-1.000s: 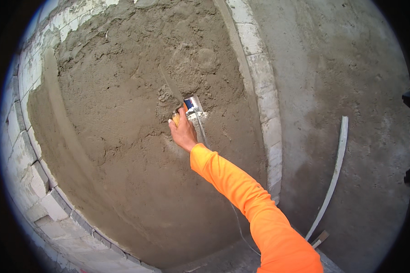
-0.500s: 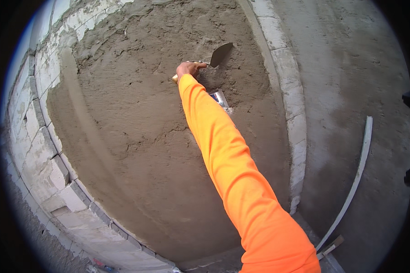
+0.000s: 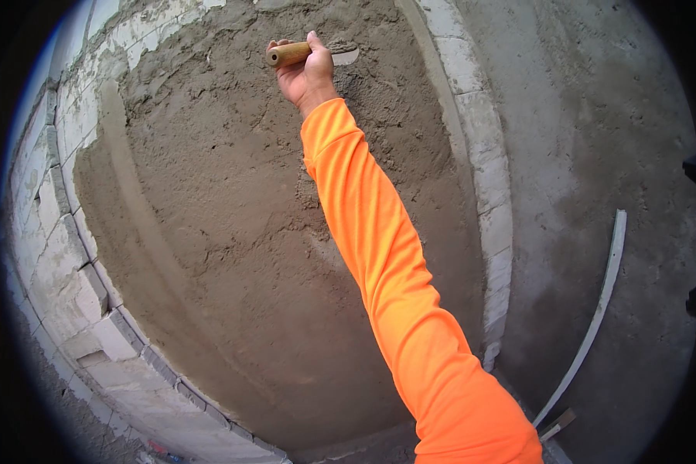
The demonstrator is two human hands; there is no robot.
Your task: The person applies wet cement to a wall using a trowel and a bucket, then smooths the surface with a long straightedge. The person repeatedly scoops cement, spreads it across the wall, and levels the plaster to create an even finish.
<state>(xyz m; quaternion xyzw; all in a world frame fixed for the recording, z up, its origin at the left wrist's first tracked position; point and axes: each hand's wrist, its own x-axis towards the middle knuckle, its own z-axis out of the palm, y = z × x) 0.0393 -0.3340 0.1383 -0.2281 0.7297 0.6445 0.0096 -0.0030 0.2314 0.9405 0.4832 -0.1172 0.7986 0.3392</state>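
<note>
My right hand (image 3: 305,69), at the end of an orange sleeve, is raised near the top of the wall, closed round the wooden handle (image 3: 286,54) of a trowel. The metal blade (image 3: 345,56) points right against the rough, wet grey mortar (image 3: 209,193) spread over the wall, partly hidden behind the hand. The mortar is coarse and lumpy higher up and smoother lower down. My arm covers much of the middle of the wall. My left hand is not in view.
Pale blocks (image 3: 116,340) edge the plastered patch on the left, and a pale block strip (image 3: 491,193) runs down its right. A darker grey wall (image 3: 595,116) is at right, with a long straight bar (image 3: 599,309) leaning on it and a short piece of wood (image 3: 558,424) low down.
My right hand with the trowel has moved upward from the middle of the wall and turned over, handle end toward me. The small white-edged opening seen earlier is now hidden by my arm.
</note>
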